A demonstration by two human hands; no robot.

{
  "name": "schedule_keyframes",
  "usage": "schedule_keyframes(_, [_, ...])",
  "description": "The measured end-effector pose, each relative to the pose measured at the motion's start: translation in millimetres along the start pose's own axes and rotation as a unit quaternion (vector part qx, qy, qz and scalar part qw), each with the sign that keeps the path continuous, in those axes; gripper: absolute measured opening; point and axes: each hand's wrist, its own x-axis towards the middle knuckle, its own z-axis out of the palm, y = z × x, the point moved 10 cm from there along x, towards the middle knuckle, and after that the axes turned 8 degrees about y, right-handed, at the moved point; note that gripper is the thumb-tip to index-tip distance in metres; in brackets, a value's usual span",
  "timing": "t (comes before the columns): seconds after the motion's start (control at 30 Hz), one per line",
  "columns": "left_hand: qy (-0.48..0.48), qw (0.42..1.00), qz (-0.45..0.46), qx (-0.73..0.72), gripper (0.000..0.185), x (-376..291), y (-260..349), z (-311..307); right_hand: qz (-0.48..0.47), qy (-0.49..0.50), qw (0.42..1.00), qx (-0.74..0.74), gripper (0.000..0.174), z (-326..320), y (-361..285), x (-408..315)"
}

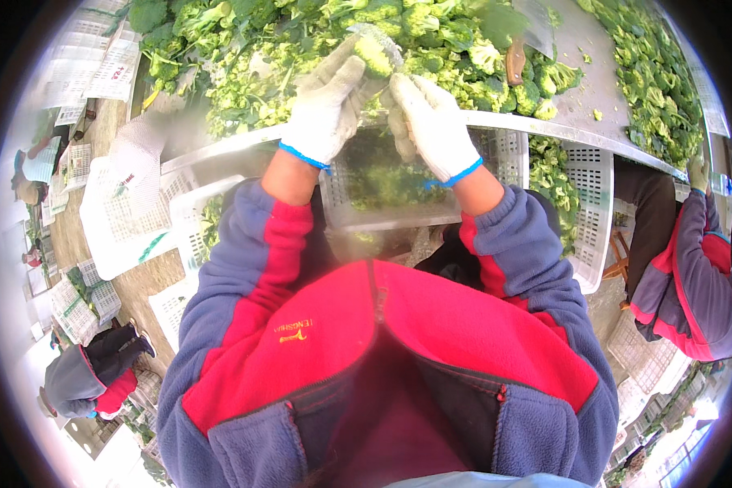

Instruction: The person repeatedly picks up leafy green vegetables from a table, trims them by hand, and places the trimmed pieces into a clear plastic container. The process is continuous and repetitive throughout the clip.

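My left hand [329,104], in a white knit glove with a blue cuff, holds a green broccoli piece [373,56] above the table's front edge. Just right of it is my right hand [430,122], gloved alike, its fingers curled around something mostly hidden, apparently a small knife. A pale blade [395,52] shows beside the broccoli, partly blurred. Cut broccoli florets [250,85] lie heaped beyond both hands. To the right, a wide-bladed knife with a wooden handle [515,61] rests on the pile.
The metal table edge [543,126] runs before me. Below it stand a white plastic crate [390,221] and another crate [588,213] beside broccoli. More crates [128,207] are at the left. A co-worker [689,274] sits at the right; another person [91,372] is at lower left.
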Motion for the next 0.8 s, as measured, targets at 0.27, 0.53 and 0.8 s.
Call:
schedule_keyframes(0.27, [0.043, 0.998, 0.013, 0.038, 0.045, 1.8, 2.3, -19.4, 0.095, -0.107, 0.988, 0.060, 0.036, 17.0, 13.7, -6.5])
schedule_keyframes(0.53, [0.014, 1.000, 0.004, -0.004, 0.058, -2.1, 3.8, -8.0, 0.030, -0.056, 0.998, 0.009, 0.039, 14.2, 5.2, -13.3])
schedule_keyframes(0.8, [0.008, 0.987, 0.077, 0.141, 0.086, -7.1, 16.4, 7.0, 0.164, -0.178, 0.961, 0.136, 0.040, 24.4, 16.5, -16.9])
